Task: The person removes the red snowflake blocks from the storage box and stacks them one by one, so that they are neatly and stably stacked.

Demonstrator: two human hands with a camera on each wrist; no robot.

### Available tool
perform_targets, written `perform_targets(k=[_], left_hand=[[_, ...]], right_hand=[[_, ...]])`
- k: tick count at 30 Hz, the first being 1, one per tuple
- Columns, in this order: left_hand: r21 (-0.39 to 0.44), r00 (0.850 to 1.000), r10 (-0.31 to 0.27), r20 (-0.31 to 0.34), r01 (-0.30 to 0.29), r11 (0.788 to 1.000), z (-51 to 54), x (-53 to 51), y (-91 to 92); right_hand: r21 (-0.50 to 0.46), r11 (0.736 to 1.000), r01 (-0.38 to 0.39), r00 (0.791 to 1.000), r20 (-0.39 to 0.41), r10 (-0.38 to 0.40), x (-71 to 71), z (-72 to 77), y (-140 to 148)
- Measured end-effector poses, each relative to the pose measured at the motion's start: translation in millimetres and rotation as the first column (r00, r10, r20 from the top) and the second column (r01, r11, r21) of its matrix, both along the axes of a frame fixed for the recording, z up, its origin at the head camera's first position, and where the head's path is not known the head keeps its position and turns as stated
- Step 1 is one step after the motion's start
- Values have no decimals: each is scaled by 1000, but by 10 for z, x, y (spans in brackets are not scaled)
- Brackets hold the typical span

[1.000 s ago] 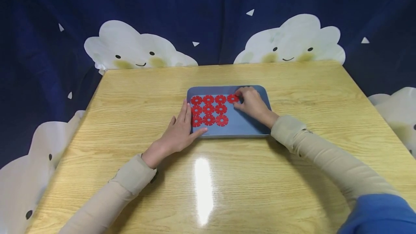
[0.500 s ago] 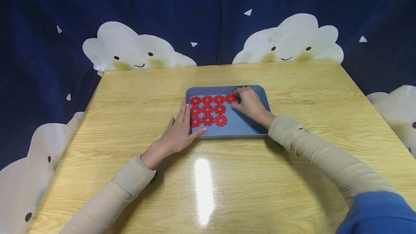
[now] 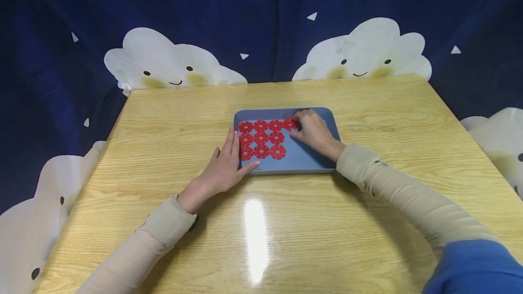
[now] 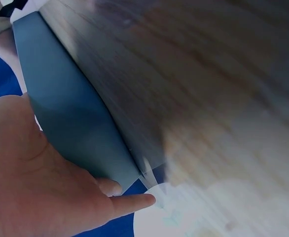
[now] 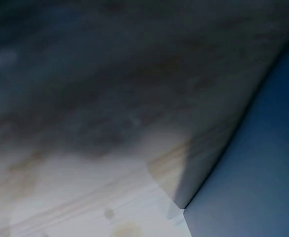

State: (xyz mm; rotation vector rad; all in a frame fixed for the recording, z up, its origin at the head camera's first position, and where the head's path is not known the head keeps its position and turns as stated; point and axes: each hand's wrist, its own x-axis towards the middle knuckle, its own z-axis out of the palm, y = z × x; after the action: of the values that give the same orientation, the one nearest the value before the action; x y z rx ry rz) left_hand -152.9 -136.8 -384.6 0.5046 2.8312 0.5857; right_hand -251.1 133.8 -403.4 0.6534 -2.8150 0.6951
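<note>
A shallow blue-grey tray (image 3: 310, 160) lies on the table in the head view. In its left part several red notched plastic discs (image 3: 261, 138) lie flat in three rows. My left hand (image 3: 222, 169) rests against the tray's left side with straight fingers, its thumb over the front rim. My right hand (image 3: 316, 133) reaches inside the tray and pinches a red disc (image 3: 289, 124) at the right end of the back row. In the left wrist view the left hand (image 4: 46, 173) lies along the tray's outer wall (image 4: 70, 94). The right wrist view shows only tray wall (image 5: 263, 187) and table.
The wooden table (image 3: 175, 121) surrounds the tray, with a bright light reflection in front. A dark blue curtain (image 3: 269, 22) with white clouds (image 3: 163, 58) hangs behind the far table edge.
My right hand has shifted slightly left with the red disc, bringing it up against the neighbouring disc in the back row. The left hand keeps its place on the tray.
</note>
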Motion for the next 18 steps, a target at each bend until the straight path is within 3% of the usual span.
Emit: perform_targets(k=[9,13,18], left_hand=[[-1,1000,2,4,-2,1000,-23,-2,18],[-4,1000,4,0,-4,1000,-26,-3,15],[-1,1000,7,8,-7,1000,-9,-4,6]], right_hand=[[-32,999,-39,999,-24,38,17,52,136],[-53,998,-35,998,-57,32,112,219,304],[-86,996,35,998,-54,-40,309,479,635]])
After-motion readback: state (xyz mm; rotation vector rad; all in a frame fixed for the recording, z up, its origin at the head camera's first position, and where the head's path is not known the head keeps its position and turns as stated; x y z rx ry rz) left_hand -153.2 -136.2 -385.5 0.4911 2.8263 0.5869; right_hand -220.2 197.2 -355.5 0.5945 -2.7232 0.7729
